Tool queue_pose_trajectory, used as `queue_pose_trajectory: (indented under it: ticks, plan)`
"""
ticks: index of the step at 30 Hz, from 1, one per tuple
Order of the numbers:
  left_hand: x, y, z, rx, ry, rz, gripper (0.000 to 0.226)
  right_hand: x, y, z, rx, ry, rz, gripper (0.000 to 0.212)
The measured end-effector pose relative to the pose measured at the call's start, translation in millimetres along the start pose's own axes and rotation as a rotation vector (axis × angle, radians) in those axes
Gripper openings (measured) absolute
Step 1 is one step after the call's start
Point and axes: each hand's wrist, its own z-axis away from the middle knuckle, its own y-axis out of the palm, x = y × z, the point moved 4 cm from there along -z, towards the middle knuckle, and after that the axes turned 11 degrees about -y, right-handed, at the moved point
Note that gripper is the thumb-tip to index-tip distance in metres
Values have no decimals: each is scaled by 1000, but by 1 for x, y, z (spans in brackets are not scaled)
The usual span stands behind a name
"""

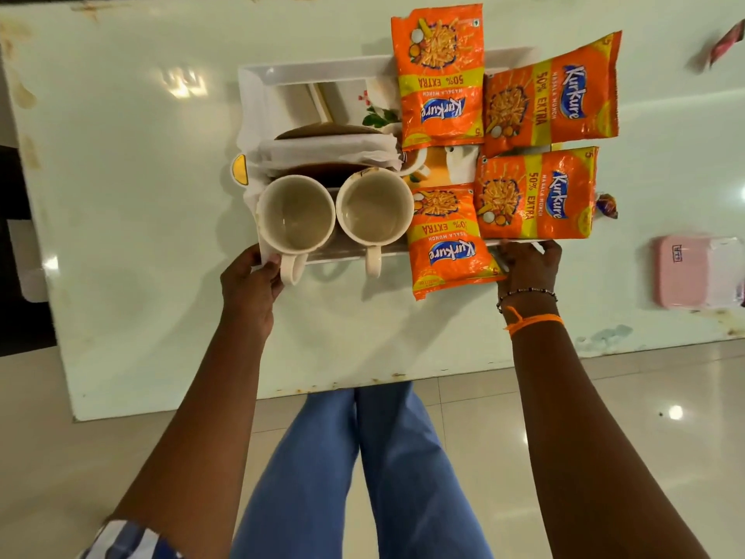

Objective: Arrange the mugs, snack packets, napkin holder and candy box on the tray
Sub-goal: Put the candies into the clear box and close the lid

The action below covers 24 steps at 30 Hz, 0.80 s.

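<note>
Both hands, left hand and right hand, are grasping the tray by its near corners. Lifting unevenly is likely to slide the overhanging Kurkure packets off, or tip the mugs.

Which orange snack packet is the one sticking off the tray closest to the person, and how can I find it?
Start at the white tray on the table, then find the two cream mugs at its near edge. Just right of the mugs lies an orange Kurkure packet. Unlike the other three packets, its bottom end hangs over the tray's near rim, beside the right hand.
</note>
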Motion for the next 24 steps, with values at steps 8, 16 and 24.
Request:
queue_pose_trajectory:
  ticks: [8, 16, 24]
  plan:
    - [10, 0, 8, -48, -12, 130, 21, -4, 0, 4, 65, -29, 6, 39]
    - [71, 34, 67, 101, -265, 37, 19, 18, -39, 3, 4, -97, 97, 40]
    - [133, 169, 144, 479, -339, -416, 23, 92, -139, -53, -171, -689, 1023, 38]
